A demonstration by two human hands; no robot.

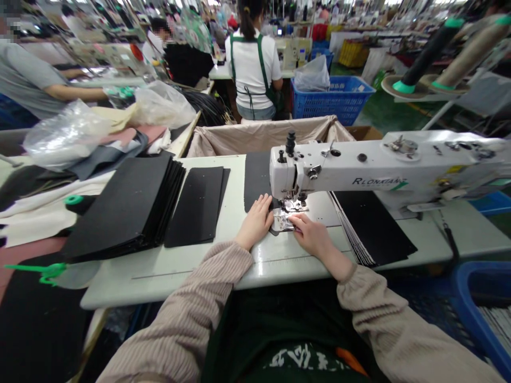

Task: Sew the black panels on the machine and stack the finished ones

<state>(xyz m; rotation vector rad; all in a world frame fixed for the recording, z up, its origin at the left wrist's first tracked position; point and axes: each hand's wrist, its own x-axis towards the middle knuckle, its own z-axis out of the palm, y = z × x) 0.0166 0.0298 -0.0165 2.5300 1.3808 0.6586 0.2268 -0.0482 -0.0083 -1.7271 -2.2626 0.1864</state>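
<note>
A white sewing machine [339, 170] reaches across the pale table from the right. My left hand [256, 221] lies flat with its fingers stretched forward, on the near edge of a black panel [256, 173] beside the presser foot. My right hand [313, 236] is closed at the shiny metal needle plate [284, 221], fingertips pressed together just in front of the foot. What those fingertips hold, if anything, is too small to make out. The needle area is partly covered by the machine head.
Left of my hands are a thin pile of black panels [195, 205] and a thick stack of black panels [123, 199]. Pale-edged black pieces [369, 226] lie under the machine arm. A cloth-lined bin [259, 138] adjoins the far edge; a blue basket [479, 271] stands at right. Co-workers sit beyond.
</note>
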